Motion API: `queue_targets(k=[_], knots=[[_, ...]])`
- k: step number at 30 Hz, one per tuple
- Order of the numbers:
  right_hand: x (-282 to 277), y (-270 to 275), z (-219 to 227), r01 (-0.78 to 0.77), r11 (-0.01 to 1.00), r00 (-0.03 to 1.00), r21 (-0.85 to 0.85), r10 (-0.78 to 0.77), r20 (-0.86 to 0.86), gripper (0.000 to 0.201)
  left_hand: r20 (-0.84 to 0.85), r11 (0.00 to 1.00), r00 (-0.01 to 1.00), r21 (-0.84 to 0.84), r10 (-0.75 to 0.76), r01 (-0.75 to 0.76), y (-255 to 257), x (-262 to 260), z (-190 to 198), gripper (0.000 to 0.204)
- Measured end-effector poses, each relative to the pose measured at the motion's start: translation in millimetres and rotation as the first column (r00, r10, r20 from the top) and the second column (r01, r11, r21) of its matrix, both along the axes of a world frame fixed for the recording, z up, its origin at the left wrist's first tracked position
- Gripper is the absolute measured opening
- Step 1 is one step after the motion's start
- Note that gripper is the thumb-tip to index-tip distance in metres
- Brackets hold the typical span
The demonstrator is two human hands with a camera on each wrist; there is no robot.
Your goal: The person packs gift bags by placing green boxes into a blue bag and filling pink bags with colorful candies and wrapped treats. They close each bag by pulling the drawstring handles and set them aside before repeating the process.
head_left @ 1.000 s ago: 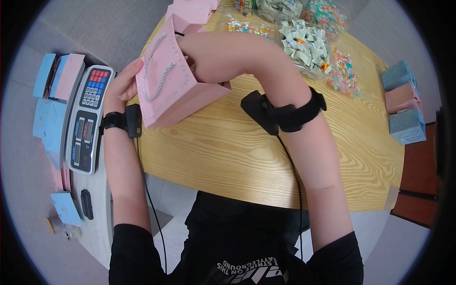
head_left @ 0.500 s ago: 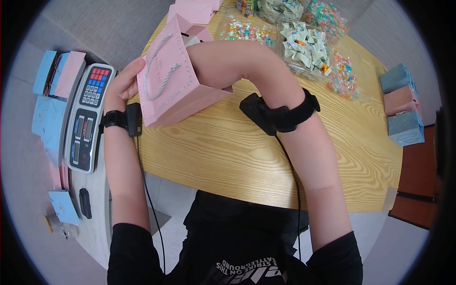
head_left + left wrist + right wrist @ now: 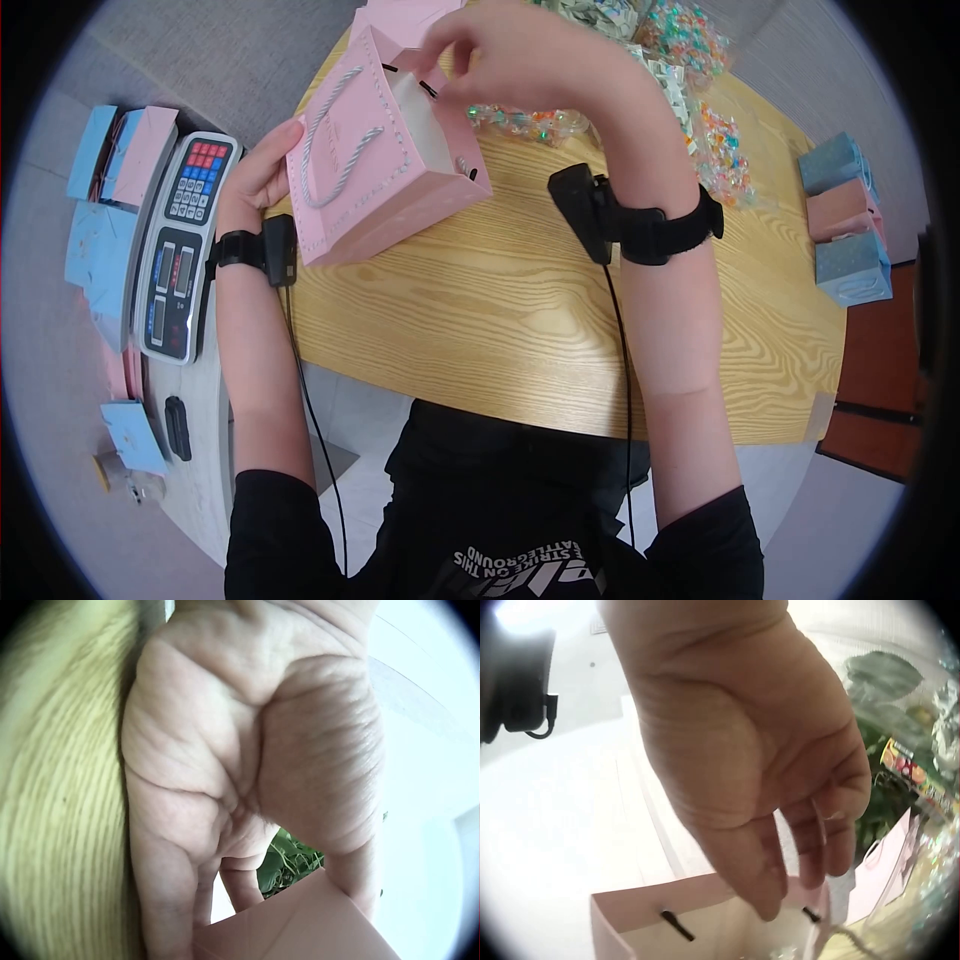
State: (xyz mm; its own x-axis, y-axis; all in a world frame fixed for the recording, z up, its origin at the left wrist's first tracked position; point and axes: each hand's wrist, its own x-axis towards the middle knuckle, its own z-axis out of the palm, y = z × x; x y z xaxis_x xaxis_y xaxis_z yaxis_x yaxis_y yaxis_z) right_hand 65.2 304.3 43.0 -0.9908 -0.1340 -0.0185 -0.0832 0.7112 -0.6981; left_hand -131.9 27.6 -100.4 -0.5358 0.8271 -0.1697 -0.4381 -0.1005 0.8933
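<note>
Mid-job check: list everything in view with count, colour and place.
Table: one, wood-coloured, centre
Gift bag: one, pink, left part of the table
Other pink bags: count unclear, pink, behind the gift bag
Wrapped sweets: uncountable, mixed colours, table's far side
Fruit-printed packet: at least one, multicoloured, right wrist view
Leaves: several, green, beyond the gift bag
Scale: one, white and black, left of the table
Left-side bags: several, blue and pink, beside the scale
Unidentified object: one, black, nearer than the scale
Small bags: three, two blue, one pink, far right
Wrist cameras: two, black, one per wrist
Clothing: black, bottom
Left hand: one, bare, gripping the gift bag
Right hand: one, bare, over the gift bag
</note>
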Motion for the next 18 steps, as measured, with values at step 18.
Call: queue_targets(k=[18], knots=[[-52,36,-98,0.289,0.742,0.949,0.605,-0.306,-0.078,0.055,-0.012,0.999,0.999,0.0,-0.038,0.038,2,1,1,0.048]])
